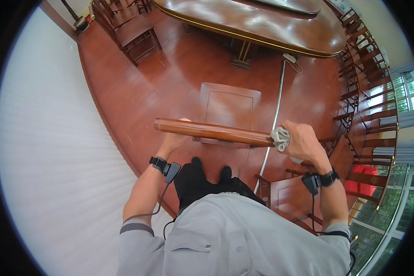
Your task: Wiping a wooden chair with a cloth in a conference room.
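Note:
A wooden chair stands in front of me, its polished top rail (214, 132) running across the view and its square seat (229, 107) beyond and below. My left hand (178, 136) is at the near side of the rail towards its left end; its fingers are mostly hidden behind the wood. At the rail's right end my right hand (302, 141) grips a bunched grey cloth (280, 138), which touches the wood.
An oval wooden table (262, 31) stands ahead. A metallic strip (278, 100) crosses the floor towards a white power strip (289, 58). Another chair (138, 32) is at upper left, a row of chairs (376, 114) at right, a white wall (55, 138) at left.

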Demonstrator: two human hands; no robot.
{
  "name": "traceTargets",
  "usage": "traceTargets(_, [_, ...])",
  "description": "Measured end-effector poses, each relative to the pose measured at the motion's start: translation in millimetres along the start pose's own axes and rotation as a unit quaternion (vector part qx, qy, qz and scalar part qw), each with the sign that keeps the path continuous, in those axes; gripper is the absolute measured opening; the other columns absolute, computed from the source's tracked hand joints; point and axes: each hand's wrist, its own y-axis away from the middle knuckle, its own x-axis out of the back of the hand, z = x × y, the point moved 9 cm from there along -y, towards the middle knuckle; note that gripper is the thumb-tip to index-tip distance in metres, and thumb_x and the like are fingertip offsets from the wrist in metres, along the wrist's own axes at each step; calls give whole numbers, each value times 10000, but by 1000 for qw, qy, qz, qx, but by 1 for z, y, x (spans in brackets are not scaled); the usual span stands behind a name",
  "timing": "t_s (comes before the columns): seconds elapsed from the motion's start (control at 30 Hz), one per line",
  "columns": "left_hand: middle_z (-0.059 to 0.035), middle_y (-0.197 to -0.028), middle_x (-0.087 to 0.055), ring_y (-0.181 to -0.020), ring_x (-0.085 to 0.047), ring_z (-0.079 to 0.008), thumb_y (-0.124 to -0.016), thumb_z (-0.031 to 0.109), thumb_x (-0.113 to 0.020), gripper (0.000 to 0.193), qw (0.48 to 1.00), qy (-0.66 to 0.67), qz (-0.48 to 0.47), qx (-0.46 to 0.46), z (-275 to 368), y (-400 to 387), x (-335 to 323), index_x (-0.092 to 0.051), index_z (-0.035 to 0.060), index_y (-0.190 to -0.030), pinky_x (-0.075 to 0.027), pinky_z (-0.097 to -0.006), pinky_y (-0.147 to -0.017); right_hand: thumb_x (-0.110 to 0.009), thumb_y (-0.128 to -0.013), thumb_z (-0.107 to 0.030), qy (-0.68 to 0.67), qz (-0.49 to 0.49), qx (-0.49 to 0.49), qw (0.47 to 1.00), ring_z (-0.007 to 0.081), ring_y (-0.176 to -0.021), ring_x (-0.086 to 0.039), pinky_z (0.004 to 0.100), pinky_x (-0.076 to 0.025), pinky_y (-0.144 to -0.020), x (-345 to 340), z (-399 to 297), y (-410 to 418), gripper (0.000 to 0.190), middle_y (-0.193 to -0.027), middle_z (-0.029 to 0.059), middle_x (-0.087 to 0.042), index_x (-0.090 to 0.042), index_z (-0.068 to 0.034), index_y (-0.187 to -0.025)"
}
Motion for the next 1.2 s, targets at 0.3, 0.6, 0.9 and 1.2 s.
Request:
traceTargets(0.3, [-46,-913,-684,-862,-645,-167,-853,60,-733,142,992,49,-100,56,-9,-85,20,-664,45,-976,-529,-332,-788,-843,-654,-274,12,-53,-73,996,416,-770,-654,447,-518,-693,-20,-43,-5,393,-784,206,-662,-643,-23,-881])
traceTargets(0.6, [-118,-1047,-714,-969,-674,-314,-760,386,-789,426,975,-69,-196,-83,-67,-156,45,-691,128,-1085,-541,-440,-827,-841,-661,-252,-82,-67,-178,978,385,-897,-666,430,-525,-806,-41,-152,-91,441,-918,182,-691,-681,-56,-1022])
traceTargets(0.9, [-123,-1031,-716,-984,-678,-333,-699,384,-839,510,976,-79,-198,-40,-42,-205,92,-667,168,-1128,-545,-450,-812,-820,-698,-223,-115,45,-168,978,402,-960,-662,437,-527,-842,-41,-205,-194,479,-1036,213,-690,-654,-32,-1105])
traceTargets(1.2, [-171,-1113,-682,-1038,-656,-348,-723,334,-822,530,929,-65,-356,-71,-57,-274,137,-651,113,-1173,-531,-433,-865,-798,-706,-193,-72,51,-214,973,394,-950,-648,451,-518,-829,-48,-247,-294,454,-1019,201,-672,-642,-49,-1108])
